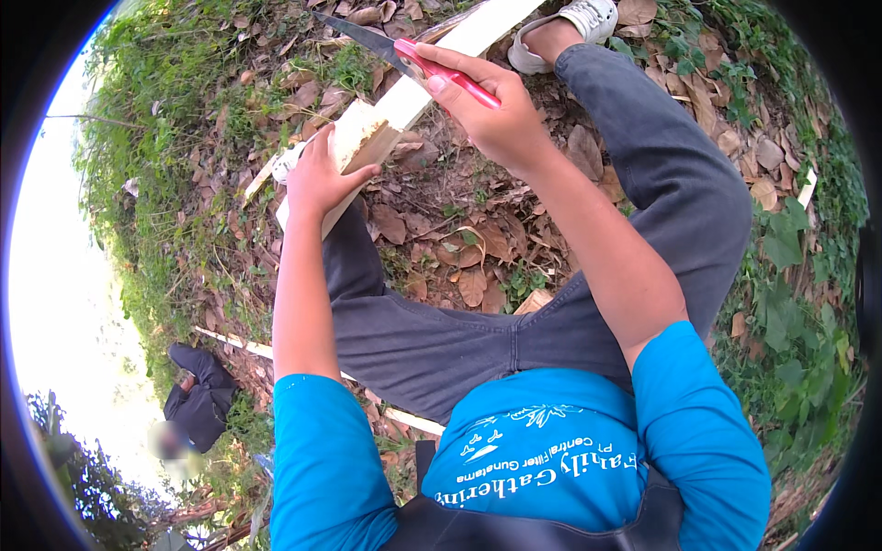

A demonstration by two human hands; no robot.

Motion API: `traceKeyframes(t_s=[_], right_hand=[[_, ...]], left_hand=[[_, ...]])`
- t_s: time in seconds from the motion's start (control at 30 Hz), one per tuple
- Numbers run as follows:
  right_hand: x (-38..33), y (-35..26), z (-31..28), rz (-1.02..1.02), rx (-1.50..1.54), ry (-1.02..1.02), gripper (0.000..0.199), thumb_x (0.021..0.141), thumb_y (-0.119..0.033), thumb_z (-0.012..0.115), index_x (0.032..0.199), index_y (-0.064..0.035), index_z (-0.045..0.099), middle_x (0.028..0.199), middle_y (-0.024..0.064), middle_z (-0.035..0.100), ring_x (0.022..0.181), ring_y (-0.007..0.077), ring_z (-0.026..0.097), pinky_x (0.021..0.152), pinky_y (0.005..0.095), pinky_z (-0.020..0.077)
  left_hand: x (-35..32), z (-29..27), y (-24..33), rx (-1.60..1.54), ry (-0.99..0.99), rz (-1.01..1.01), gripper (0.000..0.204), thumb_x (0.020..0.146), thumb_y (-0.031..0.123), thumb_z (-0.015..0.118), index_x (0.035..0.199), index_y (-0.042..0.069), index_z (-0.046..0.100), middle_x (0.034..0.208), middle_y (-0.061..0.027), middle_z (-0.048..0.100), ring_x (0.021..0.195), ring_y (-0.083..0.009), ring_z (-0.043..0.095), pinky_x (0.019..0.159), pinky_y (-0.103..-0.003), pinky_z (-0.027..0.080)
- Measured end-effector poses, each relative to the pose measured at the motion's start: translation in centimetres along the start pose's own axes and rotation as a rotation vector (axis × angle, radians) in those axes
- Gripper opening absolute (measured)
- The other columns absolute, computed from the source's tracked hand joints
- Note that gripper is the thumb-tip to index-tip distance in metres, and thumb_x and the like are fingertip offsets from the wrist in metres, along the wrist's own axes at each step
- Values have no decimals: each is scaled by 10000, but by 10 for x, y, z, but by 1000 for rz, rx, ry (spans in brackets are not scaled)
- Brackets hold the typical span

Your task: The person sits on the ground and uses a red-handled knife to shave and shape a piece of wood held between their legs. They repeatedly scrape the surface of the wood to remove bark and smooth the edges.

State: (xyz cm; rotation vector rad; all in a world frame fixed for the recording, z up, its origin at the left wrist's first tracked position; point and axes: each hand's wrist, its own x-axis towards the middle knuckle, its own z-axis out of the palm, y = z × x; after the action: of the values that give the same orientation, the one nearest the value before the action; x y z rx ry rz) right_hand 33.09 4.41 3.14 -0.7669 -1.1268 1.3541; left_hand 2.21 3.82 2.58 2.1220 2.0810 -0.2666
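My right hand point(491, 115) is closed around the red handle of a knife point(367, 39). Its dark, tapered blade points to the far left, above the wood; I cannot make out whether the edge has teeth. With the thumb apart from the fingers, my left hand point(322, 179) grips a pale wooden block point(360, 138) whose top end looks rough. Behind and beside the block, a long pale plank point(459, 55) slants away to the far right. The block partly hides the plank, so I cannot tell whether they touch.
My bent legs point(671, 165) frame ground covered with dry leaves point(469, 257). A white shoe point(583, 23) rests near the plank's far end. A thin wooden strip point(234, 340) lies at left, near another person point(202, 399) in dark clothes. Green plants point(785, 248) grow at right.
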Motion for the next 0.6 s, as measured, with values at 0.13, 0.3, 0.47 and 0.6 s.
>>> traceKeyframes(t_s=[0.13,0.3,0.47,0.6], right_hand=[[-13,15,19,74,-87,21,471,999,-198,691,1428,-7,658,1305,198,741,1161,214,719,1022,330,541],[-36,9,36,159,-200,27,512,985,-222,682,1425,36,637,1264,255,741,1168,289,736,1028,361,545],[-42,9,38,176,-234,-14,497,993,-137,660,1452,45,607,1261,155,742,1034,137,696,937,286,546],[-55,-4,33,227,-218,-10,529,942,-141,646,1427,68,616,1244,235,742,1081,246,734,964,334,556]], left_hand=[[-11,5,-11,0,26,13,1140,614,488,979,1580,191,452,1499,-172,611,1331,-357,632,1093,-468,527],[1,-19,-32,-155,-140,94,1117,629,483,965,1578,161,469,1428,-182,669,1273,-363,671,1106,-460,523],[0,5,-46,-218,-96,141,1135,607,496,970,1572,150,484,1482,-179,632,1325,-352,639,1129,-458,504],[4,13,-46,-174,-122,80,1152,598,515,967,1565,115,487,1518,-166,600,1372,-342,603,1162,-456,476]])
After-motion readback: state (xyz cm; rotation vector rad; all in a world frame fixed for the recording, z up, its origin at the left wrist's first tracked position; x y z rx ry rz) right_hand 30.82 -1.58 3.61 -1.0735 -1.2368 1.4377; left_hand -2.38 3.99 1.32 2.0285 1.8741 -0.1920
